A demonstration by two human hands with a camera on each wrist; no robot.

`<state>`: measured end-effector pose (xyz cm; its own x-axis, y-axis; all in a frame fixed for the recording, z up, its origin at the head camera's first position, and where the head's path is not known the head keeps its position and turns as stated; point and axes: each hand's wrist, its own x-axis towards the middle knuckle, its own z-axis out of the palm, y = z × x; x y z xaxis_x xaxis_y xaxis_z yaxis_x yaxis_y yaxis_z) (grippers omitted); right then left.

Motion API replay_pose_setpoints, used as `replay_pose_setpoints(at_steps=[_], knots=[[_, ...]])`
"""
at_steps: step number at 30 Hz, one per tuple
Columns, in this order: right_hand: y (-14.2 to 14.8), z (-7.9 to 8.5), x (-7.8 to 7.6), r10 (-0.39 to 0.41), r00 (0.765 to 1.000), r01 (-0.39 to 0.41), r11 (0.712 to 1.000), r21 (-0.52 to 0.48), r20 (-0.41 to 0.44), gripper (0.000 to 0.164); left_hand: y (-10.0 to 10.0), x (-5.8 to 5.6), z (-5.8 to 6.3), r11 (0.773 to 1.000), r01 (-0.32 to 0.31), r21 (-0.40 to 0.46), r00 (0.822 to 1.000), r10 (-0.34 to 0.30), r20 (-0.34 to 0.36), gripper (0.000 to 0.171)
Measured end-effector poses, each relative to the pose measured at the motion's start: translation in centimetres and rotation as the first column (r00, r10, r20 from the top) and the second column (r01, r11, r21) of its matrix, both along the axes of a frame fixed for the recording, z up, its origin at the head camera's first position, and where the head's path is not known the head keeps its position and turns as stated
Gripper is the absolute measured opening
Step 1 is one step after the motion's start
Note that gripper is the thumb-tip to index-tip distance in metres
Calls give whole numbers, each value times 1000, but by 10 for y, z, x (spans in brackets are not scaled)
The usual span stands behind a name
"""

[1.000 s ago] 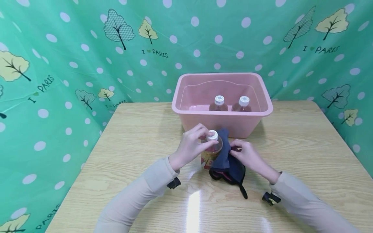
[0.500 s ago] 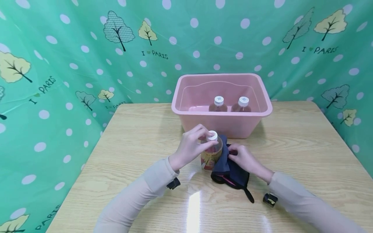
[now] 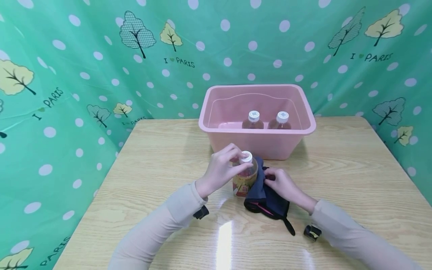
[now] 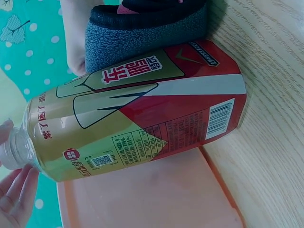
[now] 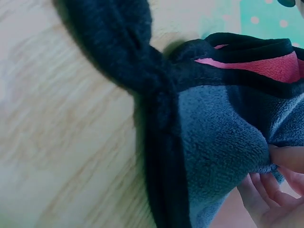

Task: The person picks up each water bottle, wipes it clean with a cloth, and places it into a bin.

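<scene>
My left hand (image 3: 220,169) holds an upright bottle (image 3: 243,184) by its neck, just under the white cap (image 3: 247,156). In the left wrist view the bottle label (image 4: 137,118) is gold and red, with a barcode. My right hand (image 3: 284,184) pinches a blue-grey cleaning cloth (image 3: 258,189) that lies against the bottle's right side. Black trim edges the cloth, and a black hanging loop (image 3: 288,226) trails on the table. The right wrist view shows the cloth's pink inner side (image 5: 270,70) and its plush face (image 5: 218,133) bunched between thumb and fingers.
Behind the bottle stands a pink plastic bin (image 3: 216,138) on the wooden table (image 3: 162,157). Inside it, toward the right, are two white-capped bottles (image 3: 254,120). A green patterned curtain (image 3: 101,67) borders the table at the back and sides.
My right hand has drawn the cloth slightly toward me along the bottle's side, and its loop has shifted nearer and right. The left hand and the bottle stay in place.
</scene>
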<state>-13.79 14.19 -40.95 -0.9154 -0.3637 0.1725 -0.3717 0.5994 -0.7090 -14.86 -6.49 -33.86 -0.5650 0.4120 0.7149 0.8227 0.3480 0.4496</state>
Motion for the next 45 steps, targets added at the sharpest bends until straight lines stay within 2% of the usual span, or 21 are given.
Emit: replay_pose_setpoints(at_steps=[4, 14, 30, 37, 45], knots=[[1, 5, 1, -8, 1000, 7, 1000, -16, -15, 12, 1, -1, 0, 1000, -1, -3, 1000, 1, -8, 20], [1, 20, 5, -29, 992, 20, 997, -80, -120, 14, 1, -2, -1, 1000, -15, -6, 999, 15, -30, 21], [0, 38, 8, -48, 988, 29, 991, -132, -146, 14, 1, 0, -3, 1000, -22, 5, 999, 22, -37, 20], [-2, 38, 8, -53, 988, 34, 991, -129, -143, 14, 1, 0, -3, 1000, -22, 0, 999, 22, -42, 20], [-2, 32, 6, -34, 994, 24, 994, -103, -99, 15, 1, 0, -3, 1000, -19, -8, 999, 19, -26, 20]])
